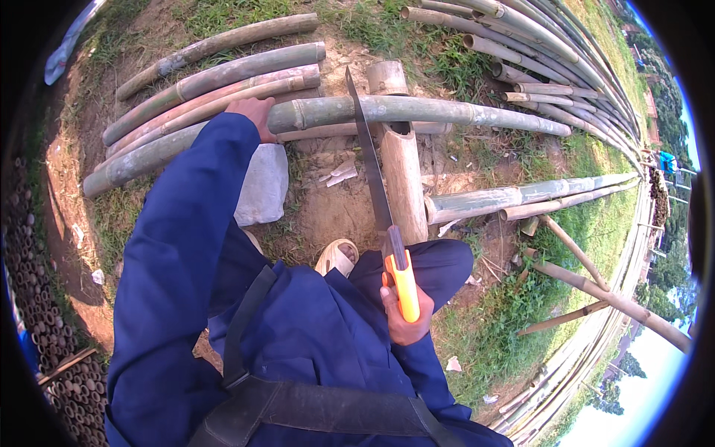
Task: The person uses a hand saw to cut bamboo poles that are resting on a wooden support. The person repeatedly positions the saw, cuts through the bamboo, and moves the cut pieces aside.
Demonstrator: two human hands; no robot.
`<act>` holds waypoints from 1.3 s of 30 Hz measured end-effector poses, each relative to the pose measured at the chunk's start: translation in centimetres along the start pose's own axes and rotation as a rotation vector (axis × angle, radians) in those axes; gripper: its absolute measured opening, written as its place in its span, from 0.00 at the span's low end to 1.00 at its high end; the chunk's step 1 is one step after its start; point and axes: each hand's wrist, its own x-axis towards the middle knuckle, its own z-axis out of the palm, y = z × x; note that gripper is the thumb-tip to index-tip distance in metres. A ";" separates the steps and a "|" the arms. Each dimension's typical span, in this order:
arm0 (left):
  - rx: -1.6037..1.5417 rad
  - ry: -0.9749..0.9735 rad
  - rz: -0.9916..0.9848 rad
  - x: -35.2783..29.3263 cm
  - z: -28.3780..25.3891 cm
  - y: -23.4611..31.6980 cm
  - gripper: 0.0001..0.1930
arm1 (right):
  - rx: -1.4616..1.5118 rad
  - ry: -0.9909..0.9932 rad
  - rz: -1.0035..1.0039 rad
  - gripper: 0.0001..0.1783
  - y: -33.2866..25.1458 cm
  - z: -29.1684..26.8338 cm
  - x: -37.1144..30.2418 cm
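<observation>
Several cut bamboo lengths (253, 65) lie roughly side by side on the ground, well left of the support log (406, 186). Between them and the log, my left hand (257, 115) is at the left end of a greenish bamboo pole (417, 109); most of its fingers are hidden, so I cannot tell how far they close around it. A pale block (264, 186) also sits left of the log, nearer to me than that hand. The pole lies crosswise over the log, its longer part reaching out to the right. I judge it stiff and hard, fairly light for its length if hollow, with a smooth skin that could roll; a firm palm from above, left of the log and clear of the teeth, seems the best hold. Just left of the log, the hand saw (375, 179) crosses in front of the pole, though whether the teeth touch I cannot make out. My right hand (410, 316) is wrapped around its orange handle (404, 287), nearer to me than the log. Right of the log, another pole (521, 196) starts just beside its near end, and a pole stack (551, 35) spreads farther off.
</observation>
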 end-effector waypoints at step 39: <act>-0.028 -0.051 0.007 -0.4 -0.5 0.7 0.44 | 0.035 -0.031 -0.146 0.11 4.5 5.8 11.1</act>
